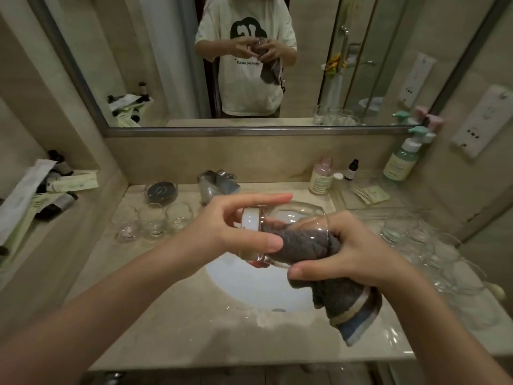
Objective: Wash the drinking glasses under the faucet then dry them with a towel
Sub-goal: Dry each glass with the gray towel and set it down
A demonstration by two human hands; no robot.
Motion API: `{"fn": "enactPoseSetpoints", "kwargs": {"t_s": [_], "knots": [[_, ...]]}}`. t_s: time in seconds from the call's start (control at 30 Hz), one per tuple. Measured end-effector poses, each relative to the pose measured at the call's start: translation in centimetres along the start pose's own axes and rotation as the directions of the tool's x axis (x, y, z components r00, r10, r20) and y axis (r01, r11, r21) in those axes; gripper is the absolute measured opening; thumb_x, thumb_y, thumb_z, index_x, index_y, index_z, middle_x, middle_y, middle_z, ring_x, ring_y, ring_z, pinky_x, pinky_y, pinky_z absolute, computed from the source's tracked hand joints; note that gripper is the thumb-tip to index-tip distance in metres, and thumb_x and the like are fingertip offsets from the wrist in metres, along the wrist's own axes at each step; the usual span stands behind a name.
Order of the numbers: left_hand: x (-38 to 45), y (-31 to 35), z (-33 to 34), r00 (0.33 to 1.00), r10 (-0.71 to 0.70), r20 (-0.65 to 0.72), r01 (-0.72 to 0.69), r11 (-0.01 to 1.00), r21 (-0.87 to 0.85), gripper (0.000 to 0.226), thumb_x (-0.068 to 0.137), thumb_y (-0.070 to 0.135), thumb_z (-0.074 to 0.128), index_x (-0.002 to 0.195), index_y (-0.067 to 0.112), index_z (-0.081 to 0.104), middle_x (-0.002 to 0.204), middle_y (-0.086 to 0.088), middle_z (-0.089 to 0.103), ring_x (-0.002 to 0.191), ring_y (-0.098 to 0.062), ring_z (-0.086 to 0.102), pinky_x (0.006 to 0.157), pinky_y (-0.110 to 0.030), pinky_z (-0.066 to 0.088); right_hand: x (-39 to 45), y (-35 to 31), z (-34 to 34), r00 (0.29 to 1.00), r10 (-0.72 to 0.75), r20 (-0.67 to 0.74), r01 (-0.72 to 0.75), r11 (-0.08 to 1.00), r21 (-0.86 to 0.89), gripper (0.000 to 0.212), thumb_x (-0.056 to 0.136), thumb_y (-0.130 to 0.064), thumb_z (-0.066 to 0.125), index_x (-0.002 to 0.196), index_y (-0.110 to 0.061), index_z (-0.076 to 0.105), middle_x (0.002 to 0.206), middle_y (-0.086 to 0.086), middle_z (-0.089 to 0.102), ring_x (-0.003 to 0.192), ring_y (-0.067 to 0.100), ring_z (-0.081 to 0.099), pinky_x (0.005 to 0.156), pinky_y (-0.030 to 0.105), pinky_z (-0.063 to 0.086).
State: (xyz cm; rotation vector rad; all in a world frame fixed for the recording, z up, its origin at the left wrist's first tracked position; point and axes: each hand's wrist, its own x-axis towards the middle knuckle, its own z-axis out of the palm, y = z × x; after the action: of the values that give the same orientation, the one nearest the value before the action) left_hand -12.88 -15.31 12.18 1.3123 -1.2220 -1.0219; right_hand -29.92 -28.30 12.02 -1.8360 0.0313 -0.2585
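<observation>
- Drying is judged to be in hand: a glass point(280, 232) is held sideways over the sink point(249, 287), pinched at its base by the left hand point(236, 232).
- A grey towel point(333, 273) is pushed inside it, clutched by the right hand point(358, 251).
- Next, the towel must be twisted out.
- Three glasses point(154, 222) wait near the desk's point(172, 315) far-left corner.

We cannot make out the sink point(249, 284) drain, which sits behind the glass point(291, 218) and the towel point(305, 240) stuffed into it. The right hand point(358, 251) covers the glass's rim on its near side, and the clear glasses on the right counter point(433, 245) blur together beyond counting. The lettering on the bottles point(322, 176) by the wall is too small for us to read.
</observation>
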Motion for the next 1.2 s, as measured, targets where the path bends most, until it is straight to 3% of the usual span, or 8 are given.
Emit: {"fn": "enactPoseSetpoints", "kwargs": {"t_s": [0.2,0.3,0.47,0.67,0.8,0.93,1.07,1.2], "knots": [[3.5,0.5,3.1,0.919,0.362,0.157,-0.375,0.675,0.635,0.067,0.070,0.041,0.078,0.132,0.026,0.056,0.121,0.023,0.063,0.112,0.006,0.059,0.091,-0.012,0.045,-3.0,1.8,-3.8,0.995,0.052,-0.087,-0.039,0.989,0.146,0.011,0.065,-0.023,0.076,0.061,-0.019,0.067,0.055,-0.006,0.055,0.051,0.005,0.052,0.054,0.016,0.042],[5.2,0.9,4.7,0.978,0.183,0.100,-0.209,0.874,0.439,0.066,0.061,0.040,0.082,0.124,0.045,0.061,0.111,0.030,0.066,0.099,0.006,0.065,0.084,-0.014,0.051,-4.2,2.0,-5.5,0.996,0.061,-0.061,-0.052,0.988,0.147,0.013,0.066,-0.023,0.076,0.060,-0.021,0.065,0.056,-0.007,0.055,0.052,0.006,0.053,0.054,0.017,0.043],[8.0,-0.5,7.0,0.993,-0.048,0.104,0.040,0.996,0.084,0.060,0.057,0.035,0.081,0.114,0.049,0.068,0.122,-0.003,0.068,0.109,-0.046,0.062,0.084,-0.053,0.057,-6.1,2.5,-8.3,0.998,0.057,-0.022,-0.059,0.992,-0.113,0.015,0.068,-0.026,0.082,0.078,-0.030,0.071,0.074,-0.008,0.069,0.069,0.008,0.065,0.063,0.026,0.048],[9.9,-0.7,10.1,0.943,0.273,0.189,-0.332,0.745,0.578,0.070,0.067,0.044,0.078,0.132,0.042,0.053,0.120,0.014,0.067,0.112,0.001,0.060,0.092,-0.013,0.045,-8.4,4.6,-11.7,0.985,0.130,-0.110,-0.127,0.991,0.034,0.032,0.066,-0.024,0.080,0.080,0.003,0.070,0.074,0.023,0.065,0.065,0.030,0.063,0.062,0.037,0.051],[11.7,-0.3,11.3,0.988,0.070,0.137,-0.108,0.951,0.291,0.067,0.058,0.037,0.083,0.118,0.057,0.060,0.118,0.010,0.069,0.100,-0.019,0.070,0.084,-0.038,0.058,-9.3,4.9,-13.1,0.989,0.143,-0.044,-0.138,0.985,0.106,0.012,0.065,-0.019,0.081,0.071,-0.013,0.072,0.068,0.009,0.063,0.062,0.018,0.063,0.058,0.027,0.051],[13.3,-0.9,12.6,0.983,-0.093,0.158,0.098,0.995,-0.020,0.065,0.053,0.026,0.083,0.111,0.051,0.068,0.109,0.000,0.072,0.063,-0.021,0.069,0.058,-0.028,0.056,-9.9,5.1,-14.8,0.989,0.135,-0.054,-0.135,0.991,0.008,0.019,0.067,-0.011,0.084,0.083,-0.007,0.073,0.077,0.018,0.068,0.069,0.027,0.067,0.060,0.041,0.059],[13.8,-1.3,13.5,0.995,0.036,0.094,-0.062,0.957,0.285,0.072,0.059,0.037,0.085,0.122,0.057,0.057,0.116,0.017,0.069,0.098,-0.008,0.069,0.080,-0.019,0.055,-10.3,6.0,-16.5,0.986,0.151,-0.074,-0.150,0.988,0.024,0.025,0.069,-0.014,0.082,0.083,0.003,0.071,0.078,0.023,0.068,0.068,0.035,0.068,0.061,0.037,0.058],[14.6,-1.7,13.8,0.923,0.330,0.198,-0.370,0.619,0.693,0.069,0.070,0.048,0.076,0.133,0.029,0.056,0.123,0.008,0.065,0.112,0.005,0.057,0.092,-0.005,0.039,-10.1,7.1,-17.1,0.980,0.172,-0.099,-0.172,0.985,0.014,0.035,0.067,-0.026,0.079,0.070,0.005,0.065,0.064,0.022,0.060,0.058,0.022,0.058,0.057,0.031,0.047]]}}
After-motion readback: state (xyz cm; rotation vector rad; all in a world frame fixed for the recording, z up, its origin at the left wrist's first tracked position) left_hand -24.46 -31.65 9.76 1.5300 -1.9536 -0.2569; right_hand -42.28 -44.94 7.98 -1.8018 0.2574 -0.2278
